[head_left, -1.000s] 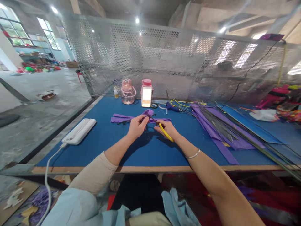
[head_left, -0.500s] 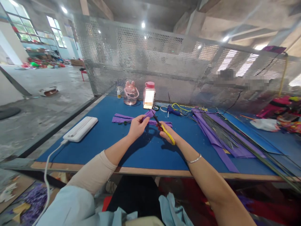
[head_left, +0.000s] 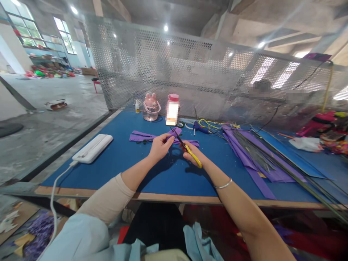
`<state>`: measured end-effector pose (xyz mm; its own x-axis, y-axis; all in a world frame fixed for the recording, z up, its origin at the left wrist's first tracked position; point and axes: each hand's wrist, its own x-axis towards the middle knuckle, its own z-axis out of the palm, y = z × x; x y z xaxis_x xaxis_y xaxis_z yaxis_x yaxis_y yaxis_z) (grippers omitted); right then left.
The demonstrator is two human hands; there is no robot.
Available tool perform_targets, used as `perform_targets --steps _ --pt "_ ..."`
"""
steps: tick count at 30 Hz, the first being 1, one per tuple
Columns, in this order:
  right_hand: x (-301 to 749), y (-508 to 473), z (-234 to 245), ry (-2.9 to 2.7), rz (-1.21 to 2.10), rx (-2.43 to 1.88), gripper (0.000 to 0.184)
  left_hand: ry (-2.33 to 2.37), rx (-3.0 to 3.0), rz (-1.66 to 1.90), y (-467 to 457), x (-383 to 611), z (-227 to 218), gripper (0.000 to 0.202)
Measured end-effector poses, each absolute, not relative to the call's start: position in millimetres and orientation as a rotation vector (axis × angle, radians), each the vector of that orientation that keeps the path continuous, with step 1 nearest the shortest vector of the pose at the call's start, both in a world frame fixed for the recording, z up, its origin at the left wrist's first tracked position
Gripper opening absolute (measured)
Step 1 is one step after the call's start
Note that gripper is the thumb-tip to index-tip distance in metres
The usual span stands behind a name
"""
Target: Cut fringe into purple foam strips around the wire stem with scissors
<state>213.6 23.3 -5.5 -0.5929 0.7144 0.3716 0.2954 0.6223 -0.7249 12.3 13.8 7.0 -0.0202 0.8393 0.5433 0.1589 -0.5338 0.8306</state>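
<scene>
Blue table (head_left: 114, 170) bare in front; bottles (head_left: 151, 107) behind, purple sheets (head_left: 246, 154) rightward block passage.

No legible text, label or number on anything here

Scissors (head_left: 190, 152) slightly further across purple strip (head_left: 176, 131)

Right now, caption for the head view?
Left hand pinches a purple strip; right hand holds yellow-handled scissors to it above the blue table.
</scene>
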Motion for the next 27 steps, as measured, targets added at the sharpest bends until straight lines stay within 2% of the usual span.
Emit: perform_targets --steps 11,22,25,27 --pt "211.8 19.6 -3.5 -2.142 0.826 -0.839 0.068 1.021 1.722 1.564 15.5 12.4 4.4 0.027" --pt "209.4 19.6 0.3 -2.112 0.748 -0.978 0.035 1.033 1.673 1.560 14.1 12.4 6.0 0.027" --pt "209.2 20.1 -0.5 -2.119 0.743 -0.991 0.032 1.028 1.661 1.563 14.3 12.6 5.4 0.027" --pt "210.8 21.2 -1.6 -2.143 0.749 -0.974 0.036 1.025 1.656 1.564 14.2 12.8 5.4 0.028"
